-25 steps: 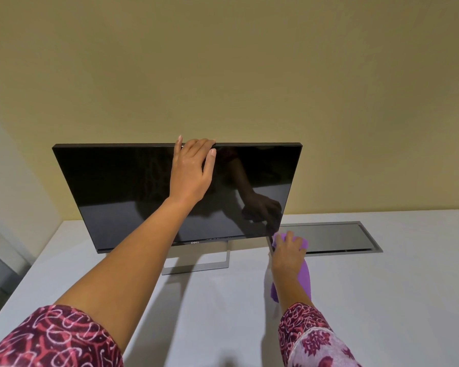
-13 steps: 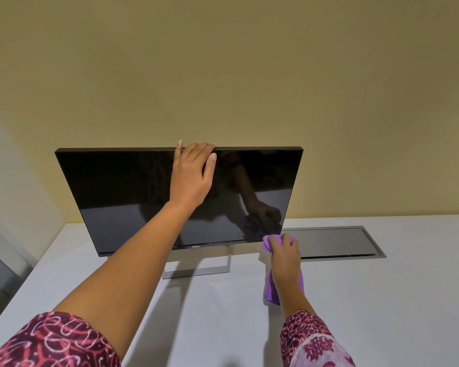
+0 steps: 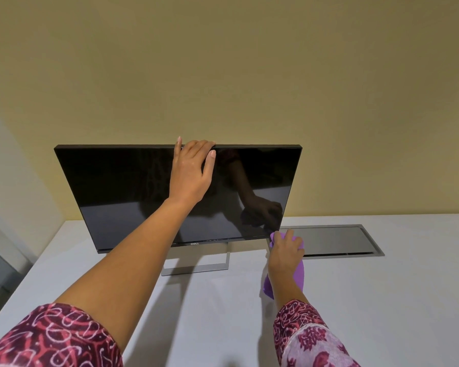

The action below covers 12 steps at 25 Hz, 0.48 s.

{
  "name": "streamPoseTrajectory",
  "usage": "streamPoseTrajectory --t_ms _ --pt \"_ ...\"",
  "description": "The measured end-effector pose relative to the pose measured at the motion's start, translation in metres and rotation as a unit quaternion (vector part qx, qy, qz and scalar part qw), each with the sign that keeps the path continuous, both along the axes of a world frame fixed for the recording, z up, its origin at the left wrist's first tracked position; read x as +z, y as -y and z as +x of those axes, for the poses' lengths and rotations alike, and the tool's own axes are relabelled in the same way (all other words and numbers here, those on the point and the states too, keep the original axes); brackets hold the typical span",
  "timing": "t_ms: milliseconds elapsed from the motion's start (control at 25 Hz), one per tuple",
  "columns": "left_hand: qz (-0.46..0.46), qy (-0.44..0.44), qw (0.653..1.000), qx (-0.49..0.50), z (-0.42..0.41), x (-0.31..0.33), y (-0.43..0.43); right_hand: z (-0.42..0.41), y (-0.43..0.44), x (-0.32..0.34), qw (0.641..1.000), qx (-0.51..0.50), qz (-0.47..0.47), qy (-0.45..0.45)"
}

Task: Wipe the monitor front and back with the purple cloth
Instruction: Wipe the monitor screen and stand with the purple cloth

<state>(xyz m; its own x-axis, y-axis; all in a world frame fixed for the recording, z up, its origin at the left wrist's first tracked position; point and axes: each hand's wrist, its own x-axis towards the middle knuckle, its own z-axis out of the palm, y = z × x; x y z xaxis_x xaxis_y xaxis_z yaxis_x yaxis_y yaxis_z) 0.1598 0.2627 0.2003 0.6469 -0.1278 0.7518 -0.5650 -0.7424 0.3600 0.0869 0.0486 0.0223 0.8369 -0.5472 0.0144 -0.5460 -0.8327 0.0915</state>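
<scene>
Right hand [image 3: 285,254] nudged purple cloth [image 3: 300,274] up to monitor [image 3: 122,186] corner, above white desk [image 3: 382,300].

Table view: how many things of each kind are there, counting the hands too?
Monitor: 1
Purple cloth: 1
Hands: 2 (left hand, right hand)
Metal flap: 1
Total: 5

The fingertips of the left hand [image 3: 190,176] fold over the top edge of the monitor [image 3: 122,186] and vanish behind it; the monitor's back is out of sight. At lower centre-right, the right hand [image 3: 285,251] and its forearm cover most of the purple cloth [image 3: 300,274]. The left forearm hides the left end of the stand [image 3: 196,270]. The bottom edge cuts off both patterned sleeves [image 3: 51,340].
</scene>
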Motion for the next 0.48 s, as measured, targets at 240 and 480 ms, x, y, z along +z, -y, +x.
streamPoseTrajectory --t_ms 240,480 --pt "0.023 -0.026 0.999 -0.006 -0.002 0.004 -0.004 0.004 -0.027 0.004 0.984 -0.108 0.141 0.027" --pt "0.029 -0.049 0.998 -0.013 -0.003 0.007 -0.006 -0.001 -0.013 0.010 0.904 -0.238 0.306 0.181"
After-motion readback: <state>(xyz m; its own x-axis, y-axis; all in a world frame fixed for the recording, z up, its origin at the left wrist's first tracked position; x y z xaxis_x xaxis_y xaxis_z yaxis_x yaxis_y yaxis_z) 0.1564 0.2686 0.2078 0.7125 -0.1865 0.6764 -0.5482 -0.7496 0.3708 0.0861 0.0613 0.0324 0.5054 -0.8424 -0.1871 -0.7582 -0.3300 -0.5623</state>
